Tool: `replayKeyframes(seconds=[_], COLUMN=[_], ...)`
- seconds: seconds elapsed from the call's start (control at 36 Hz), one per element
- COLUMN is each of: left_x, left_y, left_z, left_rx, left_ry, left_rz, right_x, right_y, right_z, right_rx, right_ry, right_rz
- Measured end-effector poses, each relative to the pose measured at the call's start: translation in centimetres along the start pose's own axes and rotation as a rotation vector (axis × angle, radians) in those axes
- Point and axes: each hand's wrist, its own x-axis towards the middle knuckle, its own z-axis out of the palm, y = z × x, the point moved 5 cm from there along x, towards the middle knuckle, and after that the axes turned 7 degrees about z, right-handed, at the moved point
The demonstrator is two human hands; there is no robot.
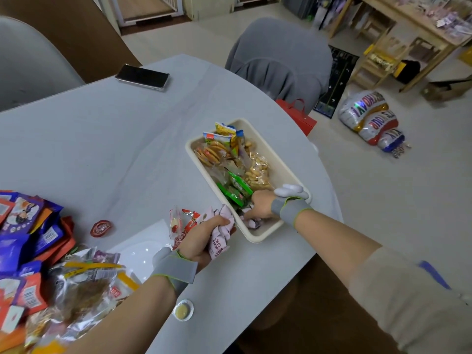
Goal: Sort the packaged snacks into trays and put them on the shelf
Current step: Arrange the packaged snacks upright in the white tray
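Right hand [260, 204] reaching down into the near end of the cream tray [286, 159], fingers curled on a small pale-purple packet [251, 222] at the tray floor, seemingly pinching it, though fingertips partly hidden behind the tray wall; left hand [201, 241] hovering just outside the tray's near-left corner, gripping a crumpled bunch of pink-white wrapped snacks [223, 232] together with a red-and-white packet [187, 223]; tray lying with its long axis running diagonally, from far-left to near-right, close to the rounded table [102, 139] edge; bunch sitting just beside the rim, to the left of the right hand, so the coming move probably calling for a short carry rightward over the low wall into the near end, left hand being the nearer one for that; far end already holding round biscuits in clear film [212, 152], a bag of small pale crackers [258, 172] and glossy green sachets [236, 187]; wrappers looking thin, crinkly, slippery, likely to slide from a loose grip; tray looking rigid, smooth, matte, with rounded corners; heap of unsorted purple, orange and foil packets [38, 264] waiting at near-left; table cover looking smooth grey; black phone [142, 77] lying well apart at the far side
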Motion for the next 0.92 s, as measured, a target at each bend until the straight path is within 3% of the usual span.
replayKeyframes(seconds=[0.61, 0.92], left_x=[-0.2, -0.3], left_y=[0.1, 0.7], left_z=[0.1, 0.2], left_rx=[0.009, 0.082], left_ry=[0.05, 0.042], left_rz=[-0.026, 0.001], right_x=[1.0, 0.8], right_y=[0.8, 0.0], right_z=[1.7, 1.3], right_rx=[0.363, 0.199], right_ry=[-0.069, 0.019], right_rz=[0.041, 0.065])
